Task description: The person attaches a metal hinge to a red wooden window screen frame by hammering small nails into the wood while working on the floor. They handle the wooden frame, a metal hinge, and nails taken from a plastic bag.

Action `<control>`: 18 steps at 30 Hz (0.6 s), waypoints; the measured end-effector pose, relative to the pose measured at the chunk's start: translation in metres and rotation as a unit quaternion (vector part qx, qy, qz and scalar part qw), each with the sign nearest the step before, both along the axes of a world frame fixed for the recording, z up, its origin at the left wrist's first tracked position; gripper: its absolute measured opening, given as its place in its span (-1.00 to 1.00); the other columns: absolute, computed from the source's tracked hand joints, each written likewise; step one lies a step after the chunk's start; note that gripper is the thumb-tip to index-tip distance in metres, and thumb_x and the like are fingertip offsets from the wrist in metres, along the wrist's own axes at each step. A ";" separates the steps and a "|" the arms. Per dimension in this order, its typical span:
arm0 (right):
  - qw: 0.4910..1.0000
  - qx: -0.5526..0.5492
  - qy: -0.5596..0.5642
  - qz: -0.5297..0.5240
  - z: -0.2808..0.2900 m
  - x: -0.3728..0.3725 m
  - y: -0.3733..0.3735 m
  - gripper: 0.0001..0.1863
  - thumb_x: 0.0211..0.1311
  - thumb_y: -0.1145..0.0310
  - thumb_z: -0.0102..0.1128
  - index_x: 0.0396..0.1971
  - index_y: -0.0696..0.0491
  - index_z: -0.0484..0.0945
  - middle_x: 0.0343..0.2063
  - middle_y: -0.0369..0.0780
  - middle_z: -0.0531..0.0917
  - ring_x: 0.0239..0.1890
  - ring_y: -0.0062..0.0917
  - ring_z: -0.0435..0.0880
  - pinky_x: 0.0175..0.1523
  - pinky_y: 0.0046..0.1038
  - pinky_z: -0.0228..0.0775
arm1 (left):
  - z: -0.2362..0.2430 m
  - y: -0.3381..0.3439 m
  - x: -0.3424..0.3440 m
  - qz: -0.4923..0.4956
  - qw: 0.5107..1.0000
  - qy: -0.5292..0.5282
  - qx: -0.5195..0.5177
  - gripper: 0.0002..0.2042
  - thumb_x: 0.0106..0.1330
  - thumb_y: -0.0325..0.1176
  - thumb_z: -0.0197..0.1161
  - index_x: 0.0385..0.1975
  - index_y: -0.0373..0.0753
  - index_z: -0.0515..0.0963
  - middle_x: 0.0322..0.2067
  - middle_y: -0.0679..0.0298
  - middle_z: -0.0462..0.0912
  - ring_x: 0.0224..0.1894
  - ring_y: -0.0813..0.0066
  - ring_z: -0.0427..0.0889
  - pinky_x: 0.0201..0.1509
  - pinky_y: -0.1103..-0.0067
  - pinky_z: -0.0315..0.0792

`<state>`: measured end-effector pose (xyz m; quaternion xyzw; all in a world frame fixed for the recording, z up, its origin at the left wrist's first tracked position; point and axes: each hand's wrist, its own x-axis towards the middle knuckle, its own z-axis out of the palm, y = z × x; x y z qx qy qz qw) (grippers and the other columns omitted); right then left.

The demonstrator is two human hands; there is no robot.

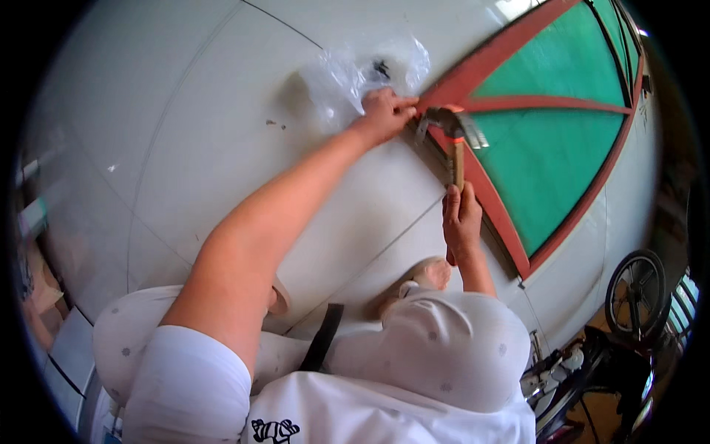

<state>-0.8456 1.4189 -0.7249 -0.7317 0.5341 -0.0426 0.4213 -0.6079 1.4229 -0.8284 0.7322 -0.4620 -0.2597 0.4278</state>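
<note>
A claw hammer (456,152) with a wooden handle and an orange band near its head is gripped by the handle in my right hand (463,222). Its head, slightly blurred, is over the near edge of a red-brown wooden frame (488,185) that holds green panels (540,155). At the frame's left corner my left hand (386,115) is closed, with thumb and forefinger reaching to the wood. Whatever is between those fingers is too small to make out. Just beyond that hand lies a clear plastic bag (340,78) with small dark pieces (381,69) in it.
The frame lies on a pale tiled floor (185,148). Small brown bits (275,124) are scattered left of the bag. My sandalled foot (431,275) is close to the frame's near side. A motorbike wheel (636,292) stands at the right, and boxes (44,288) are at the far left.
</note>
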 end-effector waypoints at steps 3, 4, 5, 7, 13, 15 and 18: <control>0.995 -0.051 -0.083 -0.026 -0.003 -0.015 0.009 -0.79 0.33 0.29 -0.06 -0.20 0.12 0.38 -0.60 -0.02 0.51 -0.53 -0.10 0.53 -0.40 -0.28 0.36 | 0.002 -0.005 -0.007 -0.003 1.000 0.021 -0.005 -0.74 0.15 -0.20 0.26 -0.21 -0.12 0.66 -0.53 0.17 0.46 -0.39 0.28 0.51 -0.23 0.42 0.38; 0.986 -0.090 -0.136 -0.037 -0.004 -0.023 0.014 -0.79 0.32 0.30 -0.06 -0.19 0.12 0.38 -0.60 -0.02 0.50 -0.53 -0.11 0.53 -0.39 -0.27 0.36 | 0.003 -0.007 -0.010 -0.006 1.000 0.013 -0.004 -0.74 0.15 -0.19 0.26 -0.19 -0.12 0.66 -0.53 0.17 0.46 -0.38 0.28 0.51 -0.23 0.43 0.38; 0.988 -0.148 -0.040 0.028 -0.006 -0.008 0.009 -0.81 0.31 0.32 -0.06 -0.21 0.12 0.39 -0.60 -0.01 0.50 -0.53 -0.09 0.53 -0.39 -0.24 0.37 | -0.001 -0.006 -0.008 -0.011 1.000 -0.001 -0.003 -0.73 0.15 -0.19 0.26 -0.18 -0.11 0.65 -0.52 0.17 0.46 -0.38 0.28 0.51 -0.23 0.43 0.38; 0.996 -0.043 0.056 0.055 -0.024 0.006 0.000 -0.84 0.30 0.34 -0.07 -0.25 0.12 0.39 -0.59 0.02 0.49 -0.50 -0.04 0.53 -0.39 -0.20 0.36 | -0.011 0.001 -0.008 -0.006 0.999 -0.028 -0.023 -0.71 0.15 -0.18 0.27 -0.16 -0.11 0.64 -0.53 0.17 0.46 -0.39 0.28 0.50 -0.23 0.44 0.38; 0.958 0.103 -0.208 -0.168 -0.003 -0.015 0.010 -0.72 0.43 0.13 -0.18 -0.31 0.05 0.33 -0.67 -0.37 0.32 -0.73 -0.73 0.25 -0.65 -0.64 0.17 | 0.001 -0.005 -0.008 -0.035 0.998 -0.053 0.011 -0.67 0.13 -0.21 0.28 -0.11 -0.13 0.59 -0.35 0.19 0.49 -0.23 0.26 0.48 -0.05 0.38 0.34; 0.949 0.087 -0.225 -0.203 0.003 -0.039 0.013 -0.68 0.43 0.08 -0.19 -0.32 0.04 0.32 -0.68 -0.39 0.29 -0.74 -0.72 0.22 -0.67 -0.63 0.14 | 0.026 -0.007 -0.024 -0.049 0.990 -0.117 -0.068 -0.68 0.08 -0.24 0.31 -0.14 -0.12 0.56 -0.23 0.22 0.48 -0.11 0.24 0.44 0.05 0.35 0.28; 0.920 0.160 -0.253 -0.252 0.005 -0.053 0.021 -0.70 0.43 0.12 -0.17 -0.30 0.07 0.34 -0.69 -0.38 0.33 -0.72 -0.74 0.28 -0.67 -0.64 0.16 | 0.036 -0.013 -0.029 -0.201 0.941 -0.246 -0.116 -0.72 0.00 -0.25 0.37 -0.26 -0.09 0.56 -0.19 0.28 0.47 -0.02 0.28 0.41 0.12 0.38 0.23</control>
